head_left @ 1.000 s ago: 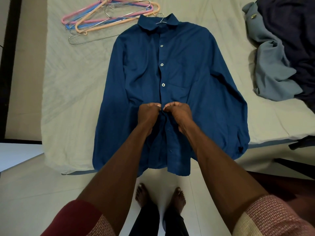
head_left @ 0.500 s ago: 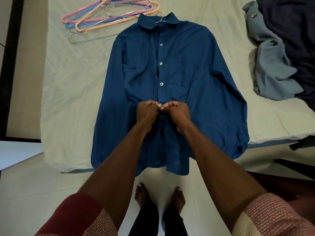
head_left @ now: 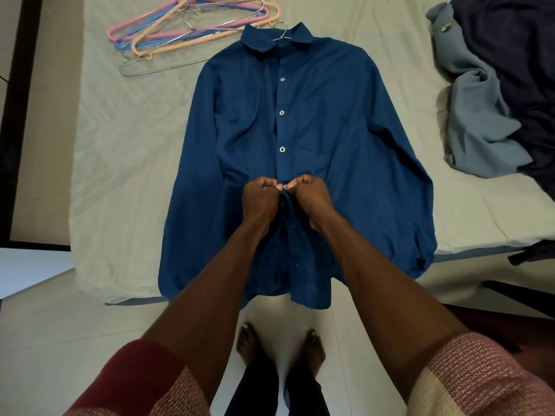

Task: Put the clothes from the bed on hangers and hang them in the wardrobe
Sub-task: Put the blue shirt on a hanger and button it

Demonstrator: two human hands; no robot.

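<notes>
A dark blue button shirt [head_left: 345, 121] lies flat on the bed [head_left: 126, 139], collar away from me, hem hanging over the near edge. A metal hanger hook [head_left: 282, 30] sticks out of its collar. Three buttons above my hands are fastened. My left hand [head_left: 259, 201] and my right hand [head_left: 307, 196] meet at the shirt's front placket, fingers curled, each pinching the fabric on its side of a small white button [head_left: 284, 186].
A bundle of pink, peach, blue and wire hangers [head_left: 186, 34] lies at the bed's far left. A heap of grey-blue and dark navy clothes [head_left: 492, 94] sits at the right. My bare feet stand on pale floor tiles below the hem.
Both hands have stayed at the same button on the placket; the white button now shows between my fingertips. The shirt has not shifted.
</notes>
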